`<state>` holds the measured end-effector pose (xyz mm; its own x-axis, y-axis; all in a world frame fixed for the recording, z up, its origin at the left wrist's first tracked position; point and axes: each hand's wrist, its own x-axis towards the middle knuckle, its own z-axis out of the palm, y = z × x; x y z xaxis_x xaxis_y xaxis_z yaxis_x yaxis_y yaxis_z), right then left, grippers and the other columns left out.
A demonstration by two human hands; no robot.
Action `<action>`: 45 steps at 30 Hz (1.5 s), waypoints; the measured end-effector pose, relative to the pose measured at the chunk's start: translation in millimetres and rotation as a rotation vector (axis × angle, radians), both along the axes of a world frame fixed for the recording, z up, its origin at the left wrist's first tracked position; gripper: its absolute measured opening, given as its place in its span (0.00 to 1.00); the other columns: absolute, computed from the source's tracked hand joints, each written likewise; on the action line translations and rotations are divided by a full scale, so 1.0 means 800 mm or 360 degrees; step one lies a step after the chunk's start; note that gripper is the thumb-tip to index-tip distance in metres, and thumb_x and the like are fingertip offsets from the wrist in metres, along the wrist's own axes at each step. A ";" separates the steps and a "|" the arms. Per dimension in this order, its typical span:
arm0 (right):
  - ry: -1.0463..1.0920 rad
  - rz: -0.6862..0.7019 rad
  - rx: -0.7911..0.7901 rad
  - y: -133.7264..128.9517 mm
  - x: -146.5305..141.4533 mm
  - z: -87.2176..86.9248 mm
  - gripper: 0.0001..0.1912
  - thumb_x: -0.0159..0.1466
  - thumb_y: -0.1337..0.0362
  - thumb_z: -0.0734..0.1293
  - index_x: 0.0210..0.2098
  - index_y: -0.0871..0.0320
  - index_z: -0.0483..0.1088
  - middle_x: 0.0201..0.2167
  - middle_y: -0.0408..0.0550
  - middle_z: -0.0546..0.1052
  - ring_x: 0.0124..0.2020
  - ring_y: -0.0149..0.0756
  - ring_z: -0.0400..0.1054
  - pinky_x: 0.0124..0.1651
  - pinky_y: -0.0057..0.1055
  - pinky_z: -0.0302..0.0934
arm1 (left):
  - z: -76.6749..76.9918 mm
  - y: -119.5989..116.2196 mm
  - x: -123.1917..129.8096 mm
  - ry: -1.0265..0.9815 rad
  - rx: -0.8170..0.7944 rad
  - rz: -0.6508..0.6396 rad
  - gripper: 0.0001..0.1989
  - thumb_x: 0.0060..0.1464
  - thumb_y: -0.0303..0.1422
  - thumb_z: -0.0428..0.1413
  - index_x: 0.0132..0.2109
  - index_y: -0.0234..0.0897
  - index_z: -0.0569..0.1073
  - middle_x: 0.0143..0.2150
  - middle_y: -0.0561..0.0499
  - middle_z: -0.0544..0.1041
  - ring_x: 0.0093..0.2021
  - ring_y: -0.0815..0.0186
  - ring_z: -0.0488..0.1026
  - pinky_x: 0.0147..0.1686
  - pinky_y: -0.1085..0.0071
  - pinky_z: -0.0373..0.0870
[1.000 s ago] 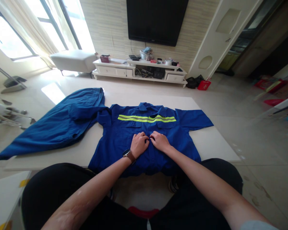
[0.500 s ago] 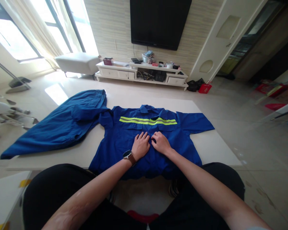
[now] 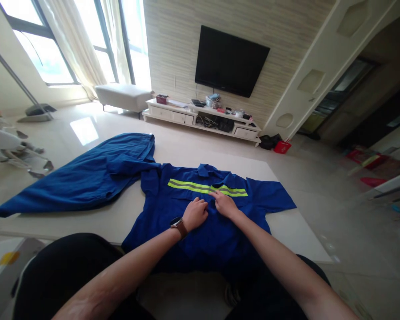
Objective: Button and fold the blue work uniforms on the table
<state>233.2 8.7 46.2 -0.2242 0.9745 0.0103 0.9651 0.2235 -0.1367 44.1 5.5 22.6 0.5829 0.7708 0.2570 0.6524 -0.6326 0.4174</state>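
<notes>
A dark blue work jacket (image 3: pixel 186 231) lies spread on a white table (image 3: pixel 296 231), collar away from me, with a yellow-green and grey stripe (image 3: pixel 189 186) across its chest. My left hand (image 3: pixel 195 214), below a watch with a brown strap (image 3: pixel 178 226), rests on the jacket's middle with its fingers curled in; what they hold, if anything, is hidden. Just right of it, my right hand (image 3: pixel 224 205) is at the front seam, its index finger reaching the stripe and the other fingers folded. Blue trousers (image 3: pixel 76 178) lie on the left, touching the jacket's left sleeve.
Across the floor stand a low white cabinet (image 3: pixel 173 115) with small items, a grey bench (image 3: pixel 123 97) and a red bag (image 3: pixel 282 147). A black television (image 3: pixel 231 61) hangs on the wall. A long-handled dustpan (image 3: pixel 36 116) stands at the far left.
The view has tilted up. My left fingers, spread before, have curled in. My right hand has moved up the front seam to the stripe, its index finger now extended.
</notes>
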 end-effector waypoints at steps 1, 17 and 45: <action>-0.0087 0.0003 -0.0041 0.008 -0.002 0.002 0.28 0.69 0.72 0.57 0.65 0.45 0.66 0.56 0.51 0.73 0.45 0.39 0.74 0.47 0.32 0.66 | 0.000 0.007 0.000 -0.0040 -0.0030 0.0008 0.06 0.56 0.26 0.54 0.35 0.39 0.76 0.37 0.46 0.78 0.43 0.58 0.73 0.45 0.64 0.68; 0.0568 -0.0155 0.0114 0.008 0.066 0.002 0.11 0.62 0.74 0.63 0.39 0.58 0.75 0.38 0.48 0.79 0.40 0.37 0.72 0.47 0.30 0.64 | -0.028 0.068 0.074 -0.0391 -0.0227 0.0460 0.11 0.54 0.29 0.59 0.45 0.36 0.81 0.46 0.43 0.79 0.47 0.58 0.75 0.48 0.65 0.68; 0.1090 -0.0120 0.0057 0.026 0.023 -0.021 0.10 0.58 0.69 0.62 0.38 0.56 0.71 0.35 0.45 0.77 0.38 0.37 0.72 0.44 0.32 0.66 | -0.038 0.056 0.059 -0.0589 -0.0213 0.0337 0.03 0.63 0.27 0.55 0.41 0.39 0.72 0.43 0.47 0.77 0.47 0.58 0.73 0.48 0.64 0.67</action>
<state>251.7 29.3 29.2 -0.0873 0.9836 0.1578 0.6771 0.1748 -0.7148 91.0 50.5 -7.9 0.2962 0.9040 0.3082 0.5530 -0.4254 0.7164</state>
